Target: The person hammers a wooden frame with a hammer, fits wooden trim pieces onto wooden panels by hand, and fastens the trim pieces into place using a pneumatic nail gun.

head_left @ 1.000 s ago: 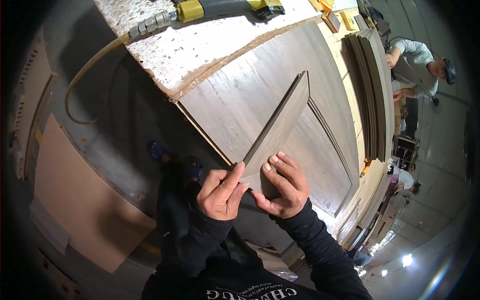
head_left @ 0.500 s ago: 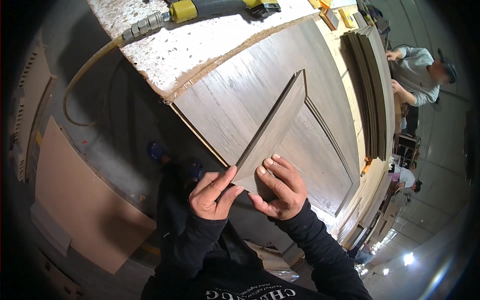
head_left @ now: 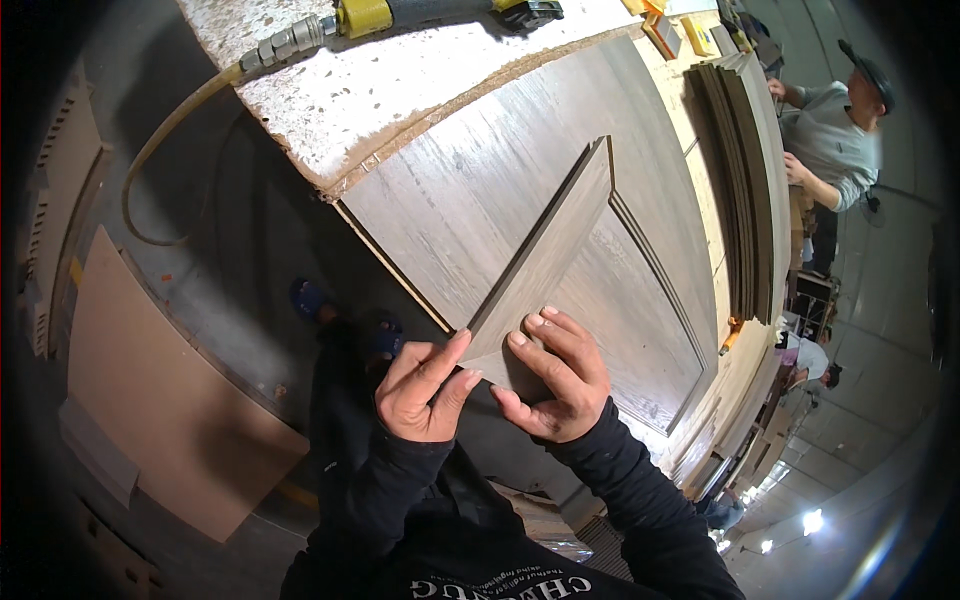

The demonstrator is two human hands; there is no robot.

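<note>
A grey wood-grain framed cabinet door (head_left: pixel 570 235) lies at a slant on a larger flat wood-grain board (head_left: pixel 430 200). My left hand (head_left: pixel 422 388) holds the near corner of the door, index fingertip on its long side edge and thumb at its near end. On the frame beside that corner rests my right hand (head_left: pixel 560 375), fingers spread over the top face and thumb by the near edge. What lies under the right palm is hidden.
A yellow-and-black air tool (head_left: pixel 420 12) with a hose (head_left: pixel 140 150) sits on a worn white bench top (head_left: pixel 310 100). Several dark panels (head_left: pixel 735 190) are stacked to the right. A co-worker (head_left: pixel 835 130) stands beyond. Pale sheets (head_left: pixel 170 390) stand at left.
Both my hands and the door keep nearly the same place. The view has shifted slightly. The co-worker at the far right has raised and turned their head.
</note>
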